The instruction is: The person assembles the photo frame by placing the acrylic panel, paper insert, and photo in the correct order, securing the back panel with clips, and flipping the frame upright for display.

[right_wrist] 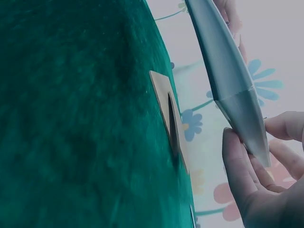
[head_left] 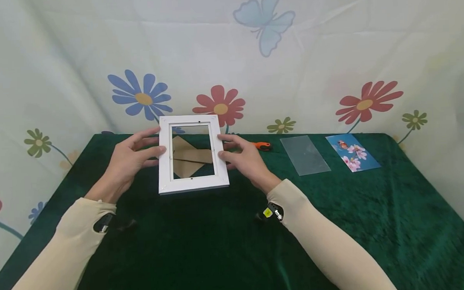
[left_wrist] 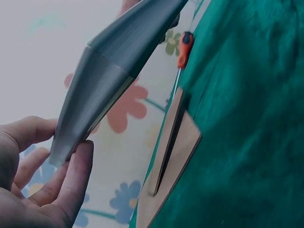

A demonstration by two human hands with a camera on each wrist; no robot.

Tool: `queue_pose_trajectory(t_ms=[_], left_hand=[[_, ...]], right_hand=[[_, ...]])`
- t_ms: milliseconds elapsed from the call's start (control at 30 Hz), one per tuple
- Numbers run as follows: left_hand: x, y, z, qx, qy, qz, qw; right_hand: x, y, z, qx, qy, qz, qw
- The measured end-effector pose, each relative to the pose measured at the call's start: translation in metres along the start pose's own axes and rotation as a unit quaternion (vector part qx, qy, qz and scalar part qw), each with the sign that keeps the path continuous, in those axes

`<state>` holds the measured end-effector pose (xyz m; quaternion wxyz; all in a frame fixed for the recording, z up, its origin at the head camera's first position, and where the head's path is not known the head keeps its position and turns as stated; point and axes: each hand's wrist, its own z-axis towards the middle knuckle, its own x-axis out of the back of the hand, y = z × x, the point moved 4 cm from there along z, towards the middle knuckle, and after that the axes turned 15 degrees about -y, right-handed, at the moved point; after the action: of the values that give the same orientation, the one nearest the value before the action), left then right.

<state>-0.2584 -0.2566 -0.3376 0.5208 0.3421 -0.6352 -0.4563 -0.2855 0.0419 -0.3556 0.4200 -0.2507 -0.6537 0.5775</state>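
Both hands hold up a white picture frame (head_left: 193, 184), raised off the table with its middle opening see-through. My left hand (head_left: 126, 157) pinches its left side, thumb on the near face and fingers behind. On the opposite side my right hand (head_left: 244, 157) grips the edge the same way. The wrist views show the frame's narrow outer edge (left_wrist: 90, 90) between thumb and fingers (right_wrist: 232, 147). Behind it on the cloth lies a brown backing board (left_wrist: 183, 147) with a raised flap, partly seen through the opening in the head view.
A screwdriver with an orange and black handle (head_left: 262, 146) lies right of the frame. Farther right are a clear sheet (head_left: 305, 155) and a picture of pink blossoms (head_left: 353, 153). Dark green cloth (head_left: 204, 244) covers the table; a flower-printed curtain (head_left: 198, 48) hangs behind.
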Motion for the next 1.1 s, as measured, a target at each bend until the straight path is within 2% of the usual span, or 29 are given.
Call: queue_pose_trajectory(t_ms=[300, 500, 767, 1100], left_hand=[[-0.030, 0.011, 0.005, -0.026, -0.017, -0.023, 0.9992], [-0.048, 0.015, 0.005, -0.041, -0.028, -0.034, 0.9982], [-0.072, 0.018, 0.008, -0.049, -0.043, -0.038, 0.9971], [-0.102, 0.015, 0.010, -0.054, -0.074, -0.060, 0.9940]], right_hand=[[0.018, 0.002, -0.026, -0.024, 0.033, -0.010, 0.999], [0.029, 0.004, -0.041, -0.025, 0.038, -0.020, 0.999], [0.044, 0.010, -0.066, -0.040, 0.045, -0.032, 0.998], [0.054, 0.022, -0.093, -0.081, 0.060, -0.044, 0.994]])
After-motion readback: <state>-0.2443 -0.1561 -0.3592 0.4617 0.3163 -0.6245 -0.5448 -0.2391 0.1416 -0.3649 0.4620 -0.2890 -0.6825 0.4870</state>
